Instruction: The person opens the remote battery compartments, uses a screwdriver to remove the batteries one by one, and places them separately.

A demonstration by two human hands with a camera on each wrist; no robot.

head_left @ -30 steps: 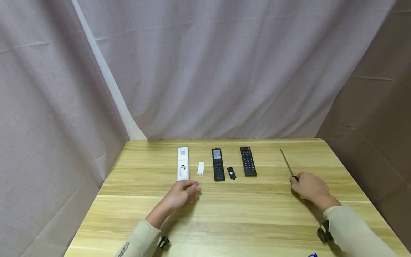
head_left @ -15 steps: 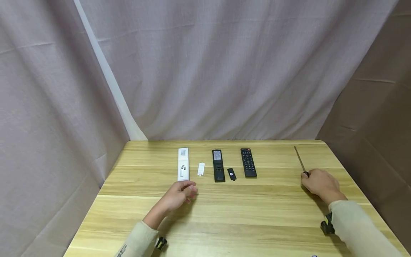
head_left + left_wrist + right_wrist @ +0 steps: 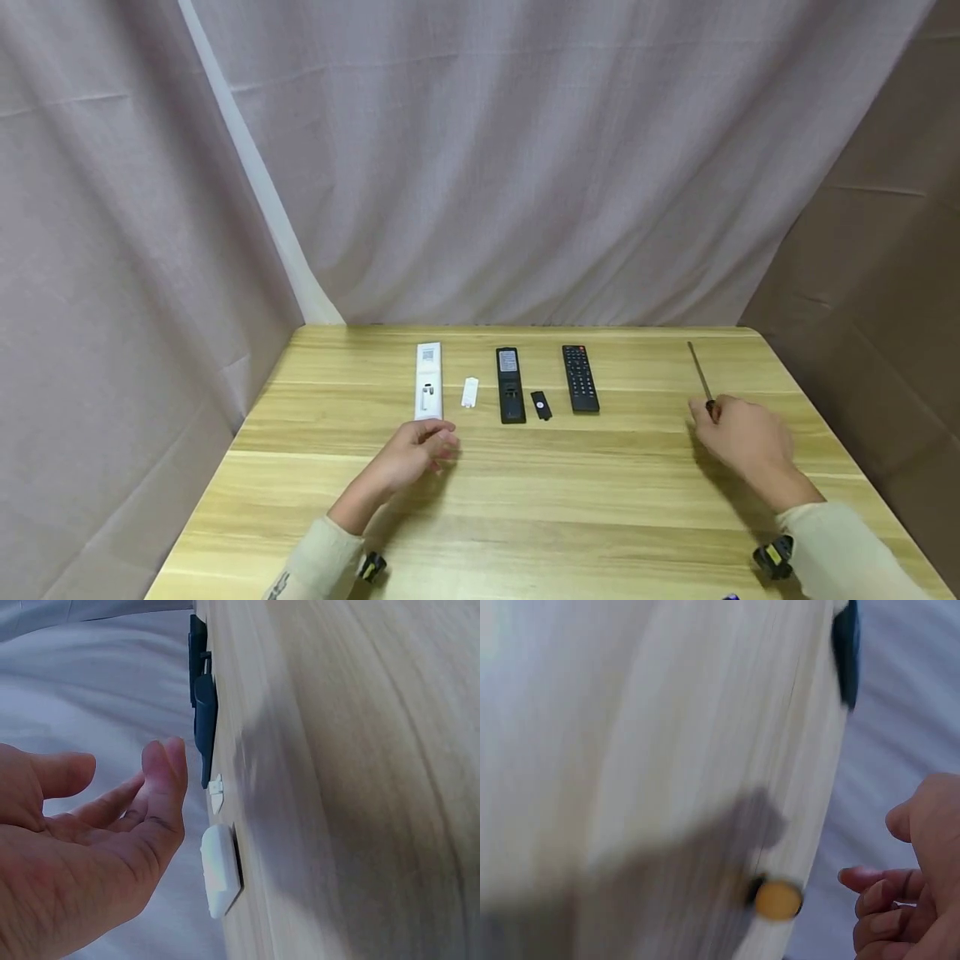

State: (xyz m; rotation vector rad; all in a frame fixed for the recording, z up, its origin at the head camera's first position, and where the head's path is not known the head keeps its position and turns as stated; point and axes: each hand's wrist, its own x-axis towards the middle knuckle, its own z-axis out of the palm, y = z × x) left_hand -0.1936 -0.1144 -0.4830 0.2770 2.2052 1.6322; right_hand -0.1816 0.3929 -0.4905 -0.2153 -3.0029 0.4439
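My left hand [image 3: 408, 457] hovers with relaxed fingers just in front of the white remote [image 3: 428, 381], holding nothing; the left wrist view shows a gap between the fingers and the white remote [image 3: 220, 871]. At the right, a screwdriver [image 3: 700, 372] lies with its shaft toward the back edge, its handle mostly hidden under my right hand [image 3: 750, 437] in the head view. In the right wrist view the yellow handle end [image 3: 778, 900] rests on the table, apart from the loosely bent fingers of my right hand [image 3: 919, 881], which grip nothing.
Right of the white remote lie a white cover [image 3: 469, 392], a black remote [image 3: 511, 385] back up, a small black cover [image 3: 541, 405] and a black remote [image 3: 581, 378] with its buttons up. Curtains stand behind the wooden table [image 3: 525, 533]. A small blue thing [image 3: 731, 597] shows at the bottom edge.
The screwdriver moved to the right in my right hand, and now that hand has let go of it and its fingers have spread. My left hand has shifted slightly left.
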